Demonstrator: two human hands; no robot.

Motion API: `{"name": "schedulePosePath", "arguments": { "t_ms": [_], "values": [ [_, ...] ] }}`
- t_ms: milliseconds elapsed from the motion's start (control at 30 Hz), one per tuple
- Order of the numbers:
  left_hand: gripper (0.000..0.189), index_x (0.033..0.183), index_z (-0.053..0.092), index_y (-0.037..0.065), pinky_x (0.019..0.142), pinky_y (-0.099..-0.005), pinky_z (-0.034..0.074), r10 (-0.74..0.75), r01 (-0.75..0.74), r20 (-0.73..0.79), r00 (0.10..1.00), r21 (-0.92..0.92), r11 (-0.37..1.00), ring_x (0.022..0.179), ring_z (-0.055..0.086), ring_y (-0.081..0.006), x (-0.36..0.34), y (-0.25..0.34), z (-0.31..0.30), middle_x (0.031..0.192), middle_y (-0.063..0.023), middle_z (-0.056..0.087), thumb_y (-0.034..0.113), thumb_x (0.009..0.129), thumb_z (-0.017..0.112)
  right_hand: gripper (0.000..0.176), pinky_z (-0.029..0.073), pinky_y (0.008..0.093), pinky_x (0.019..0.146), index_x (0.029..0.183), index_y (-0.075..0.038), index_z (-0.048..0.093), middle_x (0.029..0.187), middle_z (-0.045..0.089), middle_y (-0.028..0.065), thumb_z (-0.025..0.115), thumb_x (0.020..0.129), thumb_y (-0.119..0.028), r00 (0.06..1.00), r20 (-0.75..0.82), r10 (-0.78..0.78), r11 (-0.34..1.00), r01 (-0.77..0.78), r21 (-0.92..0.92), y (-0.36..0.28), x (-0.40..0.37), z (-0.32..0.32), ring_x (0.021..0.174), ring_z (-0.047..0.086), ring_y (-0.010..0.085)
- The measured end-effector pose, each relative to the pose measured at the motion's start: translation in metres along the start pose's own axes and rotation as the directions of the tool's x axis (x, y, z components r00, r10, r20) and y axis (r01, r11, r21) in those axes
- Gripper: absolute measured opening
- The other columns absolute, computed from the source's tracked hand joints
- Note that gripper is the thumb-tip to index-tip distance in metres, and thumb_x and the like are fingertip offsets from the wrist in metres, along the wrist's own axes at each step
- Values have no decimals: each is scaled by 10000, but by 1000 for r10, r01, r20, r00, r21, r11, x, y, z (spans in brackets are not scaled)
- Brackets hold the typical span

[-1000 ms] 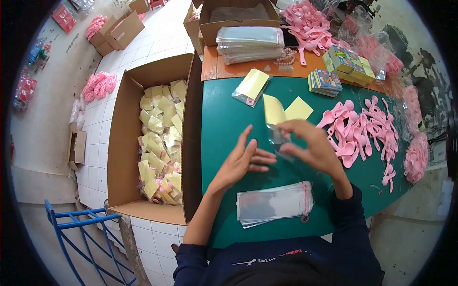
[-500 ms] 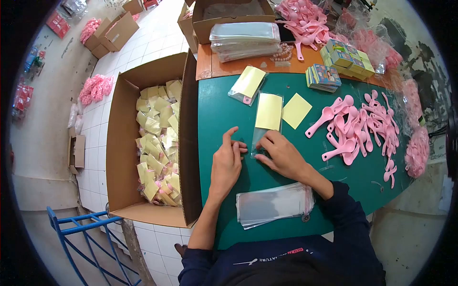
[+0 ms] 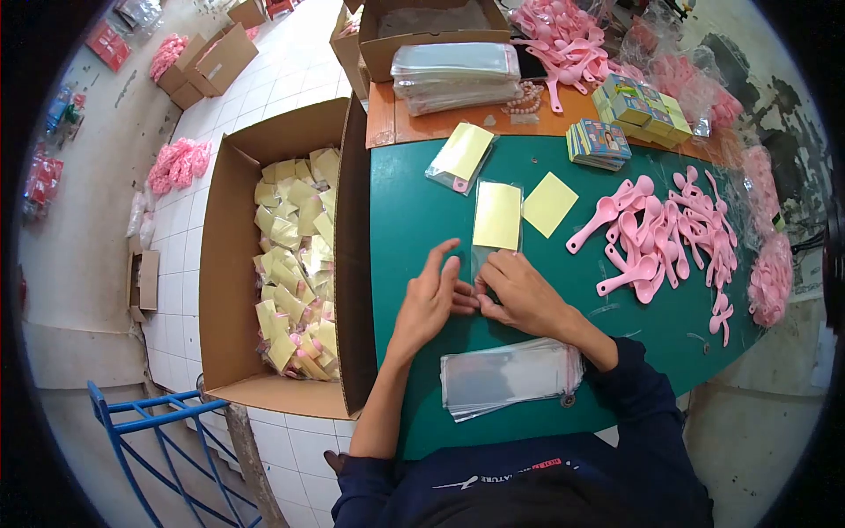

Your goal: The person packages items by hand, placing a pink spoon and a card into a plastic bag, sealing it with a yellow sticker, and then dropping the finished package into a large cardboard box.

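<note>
A clear plastic bag (image 3: 481, 258) with a yellow card (image 3: 497, 216) inside lies lengthwise on the green table. At the bag's near end, my right hand (image 3: 522, 290) is closed with thumb and fingertips pinched on the plastic. My left hand (image 3: 429, 304) is beside it, index finger and thumb stretched out apart, its other fingers reaching to the same end of the bag. A loose yellow card (image 3: 550, 205) lies right of the bag. Beyond is a packed bag (image 3: 460, 157) with a yellow card and a pink handle end showing. A stack of clear bags (image 3: 510, 378) lies near my body.
Pink spoons (image 3: 651, 233) are heaped on the right. Small printed boxes or card stacks (image 3: 598, 143) stand at the back right. A tall cardboard box (image 3: 273, 400) of packed bags borders the table's left edge. More clear bags (image 3: 453, 75) lie on the orange surface behind.
The bag with its card has slid slightly towards me. My right hand has drawn nearer, its fingers now pinched at the bag's end; my left hand has moved slightly right, closer to it.
</note>
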State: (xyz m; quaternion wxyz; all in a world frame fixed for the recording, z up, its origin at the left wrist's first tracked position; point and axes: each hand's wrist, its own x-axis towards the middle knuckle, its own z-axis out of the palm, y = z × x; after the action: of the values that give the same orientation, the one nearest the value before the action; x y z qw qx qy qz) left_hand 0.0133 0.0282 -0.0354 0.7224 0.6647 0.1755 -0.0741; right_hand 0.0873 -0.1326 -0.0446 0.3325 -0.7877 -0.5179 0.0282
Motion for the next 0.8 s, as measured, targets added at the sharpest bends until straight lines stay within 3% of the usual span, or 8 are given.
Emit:
{"name": "schedulePosePath", "arguments": {
  "t_ms": [267, 433, 567, 600, 633, 667, 700, 800],
  "values": [
    [514, 1407, 265, 109, 645, -257, 538, 26, 4, 195, 980, -150, 989, 710, 614, -109, 12, -19, 3, 798, -59, 610, 64, 940, 474, 170, 376, 372, 708, 823, -45, 521, 817, 492, 95, 627, 716, -123, 993, 78, -88, 986, 98, -133, -15, -3, -10, 811, 513, 250],
    [485, 1378, 325, 107, 695, -280, 559, 34, -63, 134, 990, 215, 975, 743, 624, -119, 7, -12, 9, 779, -68, 613, 23, 921, 465, 156, 376, 340, 724, 824, -62, 512, 810, 480, 72, 627, 744, -130, 950, 307, -66, 970, -10, 242, -5, -11, -44, 782, 503, 223],
    [387, 1332, 388, 81, 741, -258, 548, -24, 57, 219, 975, -149, 987, 782, 628, -115, 9, -17, 5, 852, -71, 633, 59, 949, 440, 102, 432, 263, 683, 851, -41, 551, 814, 524, 31, 619, 804, -102, 897, 437, -67, 817, -201, 540, 48, -33, -112, 764, 512, 129],
    [367, 1319, 406, 73, 749, -253, 544, -46, 88, 260, 965, -152, 985, 809, 631, -115, 6, -9, 5, 900, -78, 638, 70, 954, 443, 108, 413, 255, 669, 834, -50, 546, 835, 530, 31, 615, 786, -117, 908, 358, 215, 673, -404, 619, 70, -48, -136, 759, 507, 127],
    [348, 1307, 423, 65, 758, -248, 539, -66, 117, 300, 952, -153, 981, 836, 633, -114, 4, -6, 6, 948, -85, 643, 81, 960, 446, 97, 422, 277, 681, 869, -22, 554, 869, 548, 74, 554, 821, -106, 792, 168, 587, 689, -598, 409, 91, -54, -159, 805, 527, 154],
    [325, 1286, 442, 54, 772, -249, 537, -44, 96, 300, 953, -162, 982, 857, 631, -118, 3, -7, 6, 970, -87, 641, 89, 963, 442, 133, 437, 314, 712, 930, 4, 552, 946, 553, 99, 497, 827, -60, 802, -285, 525, 850, -509, 136, 137, -80, -168, 820, 540, 192],
    [305, 1265, 461, 42, 786, -251, 536, -15, 68, 295, 955, -171, 983, 879, 630, -121, 5, -8, 5, 992, -88, 639, 97, 966, 438, 169, 443, 318, 727, 971, -7, 538, 974, 532, 101, 528, 809, -54, 706, -505, 496, 799, -599, -53, 153, -91, -177, 846, 534, 194],
    [267, 1206, 506, 14, 804, -256, 533, 44, 16, 310, 950, -190, 982, 938, 619, -127, 10, -9, 2, 1021, -98, 633, 116, 968, 439, 359, 459, 329, 772, 1095, -40, 498, 1058, 468, 107, 620, 758, -36, 832, -471, 292, 896, -410, -169, 89, -63, -158, 925, 518, 200]
  ]
}}
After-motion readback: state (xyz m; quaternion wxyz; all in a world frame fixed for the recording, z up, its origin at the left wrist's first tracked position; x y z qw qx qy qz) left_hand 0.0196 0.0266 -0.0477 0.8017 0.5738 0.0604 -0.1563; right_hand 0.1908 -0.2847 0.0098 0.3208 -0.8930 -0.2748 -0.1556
